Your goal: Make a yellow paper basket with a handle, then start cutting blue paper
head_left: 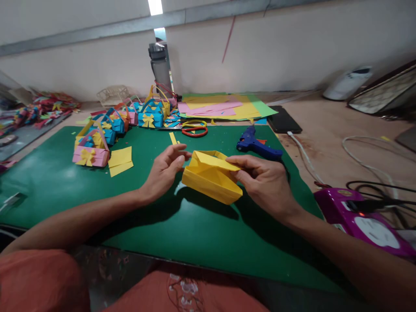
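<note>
Currently, taking the yellow paper box (211, 189) as the centre of the dial, a white cable plug (13, 199) lies out at nine o'clock on the green mat (201, 247), and a multicoloured heap (48, 108) sits farther back, between nine and ten. Also at nine, nearer in, stands a pink paper basket (89, 157) with a yellow bow, the front one of a row of handled baskets running back. Just right of it lie yellow paper pieces (121, 160). A blue paper basket (150, 119), also bowed in yellow, is at ten; a grey water bottle (160, 67) rises at eleven.

At the box's nine o'clock is the left hand (165, 171), thumb and forefinger apart beside its end; I cannot tell whether they touch it. Scissors (198, 135) with yellow and red handles lie at eleven. The box itself is tilted above the mat, its opening showing. Coloured paper sheets (224, 106) are stacked at twelve, and a blue glue gun (255, 145) lies at two. From three o'clock the right hand (264, 182) pinches the box's upper edge between thumb and fingers. A black phone (284, 120) lies beyond the gun at two, plugged into a white cable (303, 154).
</note>
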`<state>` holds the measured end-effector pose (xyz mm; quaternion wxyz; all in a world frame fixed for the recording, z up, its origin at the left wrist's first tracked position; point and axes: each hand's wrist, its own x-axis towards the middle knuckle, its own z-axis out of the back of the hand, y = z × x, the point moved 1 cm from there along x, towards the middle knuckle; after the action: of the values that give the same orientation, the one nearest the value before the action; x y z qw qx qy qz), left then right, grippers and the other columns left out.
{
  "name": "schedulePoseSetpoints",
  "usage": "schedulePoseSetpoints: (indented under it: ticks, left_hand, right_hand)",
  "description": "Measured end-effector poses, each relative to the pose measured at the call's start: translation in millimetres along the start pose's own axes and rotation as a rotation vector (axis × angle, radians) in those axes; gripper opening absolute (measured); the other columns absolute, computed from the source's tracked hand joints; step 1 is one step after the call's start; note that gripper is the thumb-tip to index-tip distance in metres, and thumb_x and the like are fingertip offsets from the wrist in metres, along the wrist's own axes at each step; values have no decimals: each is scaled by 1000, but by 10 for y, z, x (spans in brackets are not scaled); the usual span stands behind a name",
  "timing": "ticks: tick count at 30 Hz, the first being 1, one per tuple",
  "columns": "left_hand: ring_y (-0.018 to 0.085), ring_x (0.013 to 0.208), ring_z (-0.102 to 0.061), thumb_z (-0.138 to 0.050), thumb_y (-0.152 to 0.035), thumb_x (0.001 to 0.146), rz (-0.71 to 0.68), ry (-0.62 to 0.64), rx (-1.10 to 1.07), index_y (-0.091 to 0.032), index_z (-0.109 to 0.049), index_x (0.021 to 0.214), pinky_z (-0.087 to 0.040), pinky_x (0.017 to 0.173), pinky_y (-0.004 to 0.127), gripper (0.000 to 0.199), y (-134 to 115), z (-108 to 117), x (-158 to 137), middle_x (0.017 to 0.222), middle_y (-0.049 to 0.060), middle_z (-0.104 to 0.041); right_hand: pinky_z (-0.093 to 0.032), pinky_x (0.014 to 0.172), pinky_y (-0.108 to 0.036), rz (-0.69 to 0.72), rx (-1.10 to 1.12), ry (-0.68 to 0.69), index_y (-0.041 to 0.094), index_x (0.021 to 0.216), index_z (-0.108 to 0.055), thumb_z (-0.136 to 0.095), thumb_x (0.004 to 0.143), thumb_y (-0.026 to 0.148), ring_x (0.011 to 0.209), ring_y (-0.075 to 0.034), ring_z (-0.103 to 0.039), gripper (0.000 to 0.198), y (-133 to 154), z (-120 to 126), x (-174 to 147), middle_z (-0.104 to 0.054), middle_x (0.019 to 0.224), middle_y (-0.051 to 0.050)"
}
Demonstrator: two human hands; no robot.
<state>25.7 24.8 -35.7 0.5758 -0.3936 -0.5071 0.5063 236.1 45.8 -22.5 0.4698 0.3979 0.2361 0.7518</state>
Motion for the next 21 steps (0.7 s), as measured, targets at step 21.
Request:
schedulePoseSetpoints:
  ticks: [21]
  left_hand:
    - [20, 94, -48, -57, -21, 81, -1110, 46, 984, -23, -57, 95, -45, 77, 34, 15, 79, -67, -98, 99, 7, -58]
  right_hand:
    - [-51, 59, -25, -105, 133, 100, 17, 85, -67, -52, 74, 15, 69, -15, -64, 19, -59, -91, 21, -71, 83, -2]
